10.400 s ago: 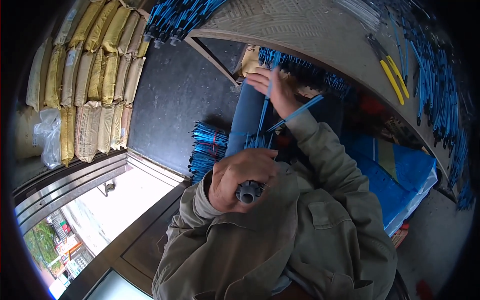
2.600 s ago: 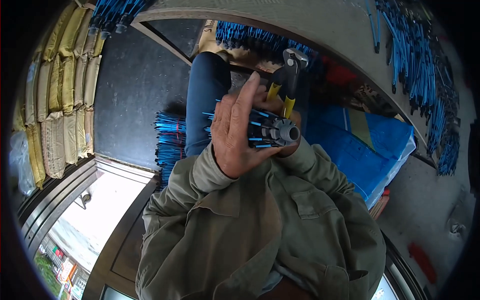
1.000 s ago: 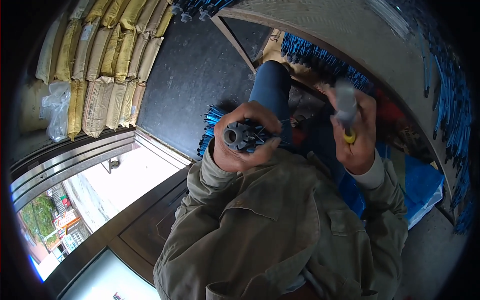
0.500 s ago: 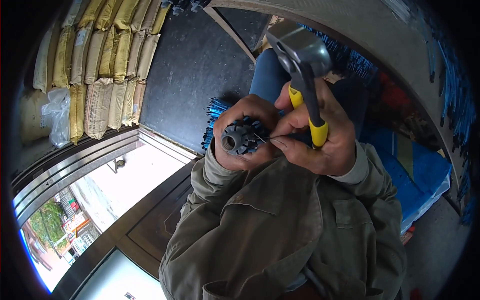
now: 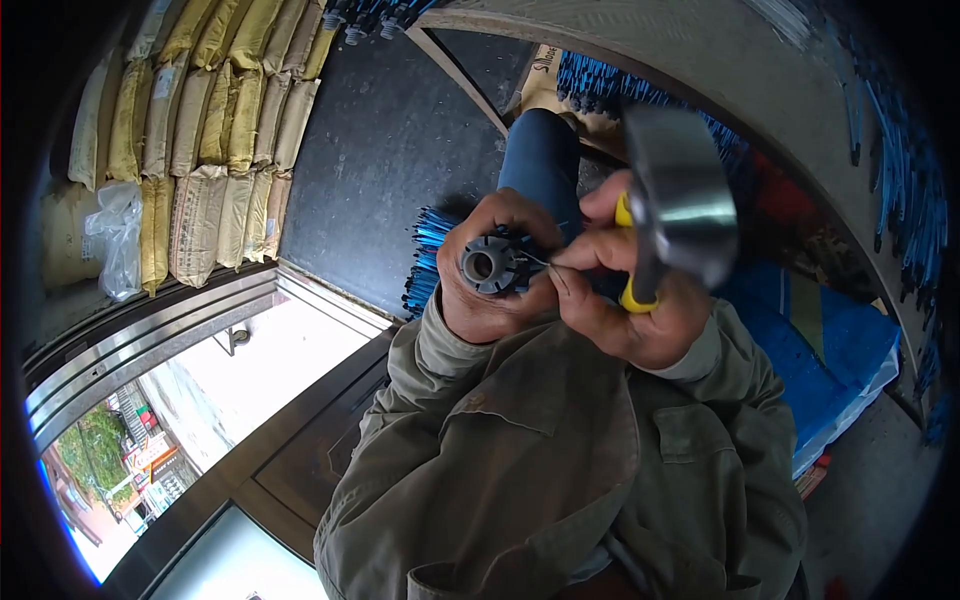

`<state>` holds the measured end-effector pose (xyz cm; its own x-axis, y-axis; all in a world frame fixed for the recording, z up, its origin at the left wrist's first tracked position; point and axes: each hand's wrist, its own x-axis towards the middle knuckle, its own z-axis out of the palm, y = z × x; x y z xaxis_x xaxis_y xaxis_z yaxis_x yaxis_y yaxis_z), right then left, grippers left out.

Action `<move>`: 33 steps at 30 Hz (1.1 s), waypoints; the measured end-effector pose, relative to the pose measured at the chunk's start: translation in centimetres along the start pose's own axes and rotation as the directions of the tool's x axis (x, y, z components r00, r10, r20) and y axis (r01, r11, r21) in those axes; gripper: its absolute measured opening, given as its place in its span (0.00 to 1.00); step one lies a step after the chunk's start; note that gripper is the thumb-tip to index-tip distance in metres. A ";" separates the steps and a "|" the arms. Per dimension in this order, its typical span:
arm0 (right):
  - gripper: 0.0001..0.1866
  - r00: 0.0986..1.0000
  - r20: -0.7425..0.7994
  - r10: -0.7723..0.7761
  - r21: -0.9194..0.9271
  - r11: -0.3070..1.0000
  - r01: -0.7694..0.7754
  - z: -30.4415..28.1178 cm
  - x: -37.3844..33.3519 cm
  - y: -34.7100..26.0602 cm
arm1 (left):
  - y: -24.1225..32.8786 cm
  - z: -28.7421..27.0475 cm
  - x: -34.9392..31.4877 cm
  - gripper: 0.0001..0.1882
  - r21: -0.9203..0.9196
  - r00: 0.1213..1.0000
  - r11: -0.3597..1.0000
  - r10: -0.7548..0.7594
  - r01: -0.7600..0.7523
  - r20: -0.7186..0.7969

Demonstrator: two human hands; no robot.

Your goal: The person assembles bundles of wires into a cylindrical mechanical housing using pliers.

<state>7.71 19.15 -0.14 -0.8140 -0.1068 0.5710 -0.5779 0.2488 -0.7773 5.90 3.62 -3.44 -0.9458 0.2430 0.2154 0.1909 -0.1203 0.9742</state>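
My left hand (image 5: 470, 312) is wrapped round a dark grey slotted hub (image 5: 508, 262). The hub's round hole faces up toward me. Out past that hand, blue bristles (image 5: 425, 260) with dark tips stick out to the left; whether they join the hub is hidden. In my right hand (image 5: 625, 335) is a hammer (image 5: 690, 190) with a yellow and black handle, its metal head raised and blurred. The thumb and forefinger of this same hand also pinch a thin wire (image 5: 537, 261) at the hub's right side.
Stacked yellow and brown sacks (image 5: 215, 130) stand at the far left, with a clear plastic bag (image 5: 118, 235) against them. A table edge (image 5: 640, 50) curves along the upper right. More blue bristles (image 5: 915, 210) hang at the right, above a blue sheet-covered stack (image 5: 840, 340).
The hammer head has swung to the right and tipped nearer to me. My left hand and the hub have shifted slightly right. The right hand keeps its pinch on the wire.
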 end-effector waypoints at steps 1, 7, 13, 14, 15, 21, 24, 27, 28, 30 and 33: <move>0.09 0.996 0.055 0.066 0.089 0.994 -0.070 -0.3 0.7 0.2 | -0.2 -0.1 0.0 0.12 0.000 1.000 1.000 0.001 -0.001 0.000; 0.13 0.888 0.443 0.123 0.405 0.856 -0.321 -1.2 2.0 3.1 | -0.1 -1.2 0.6 0.11 0.064 0.991 0.998 0.006 -0.015 0.136; 0.11 0.968 0.202 -0.151 -0.576 0.780 0.242 -4.6 2.0 2.1 | 0.6 -1.8 1.5 0.10 0.208 0.994 0.978 0.012 -0.036 0.112; 0.10 0.936 0.225 -0.271 -0.774 0.534 0.340 -4.9 2.1 2.1 | 0.4 -1.8 1.6 0.10 0.167 0.996 0.985 0.028 -0.042 0.086; 0.10 0.936 0.225 -0.271 -0.776 0.531 0.341 -5.0 2.2 2.3 | 0.1 -1.8 1.7 0.10 0.126 0.997 0.991 0.042 -0.049 0.059; 0.09 0.809 0.291 -0.511 -0.868 0.216 0.448 -4.3 2.9 3.7 | -1.3 -1.8 2.0 0.10 -0.009 0.996 0.997 0.079 -0.079 0.028; 0.11 0.788 0.275 -0.551 -0.886 0.173 0.430 -3.5 3.2 4.5 | -1.0 -1.7 2.0 0.10 0.079 0.995 0.993 0.089 -0.093 0.044; 0.13 0.768 0.239 -0.594 -0.911 0.137 0.389 -3.1 3.3 4.9 | -0.2 -1.6 2.0 0.10 0.097 0.997 0.994 0.049 -0.054 0.053; 0.13 0.771 0.238 -0.591 -0.913 0.135 0.385 -3.1 3.3 5.0 | -0.1 -1.6 1.9 0.10 0.103 0.998 0.994 0.028 -0.034 0.060; 0.13 0.776 0.239 -0.583 -0.917 0.128 0.379 -3.4 3.3 4.9 | -0.3 -1.6 2.0 0.10 0.103 0.998 0.994 0.037 -0.042 0.050; 0.11 0.783 0.234 -0.576 -0.921 0.125 0.368 -3.3 2.7 5.1 | -0.7 -1.5 1.9 0.10 0.099 0.998 0.993 0.054 -0.057 0.037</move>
<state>2.77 23.32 -1.70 -0.3181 -0.4526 0.8330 -0.3174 0.8788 0.3562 3.61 2.74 -3.87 -0.9238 0.2714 0.2701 0.2700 -0.0383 0.9621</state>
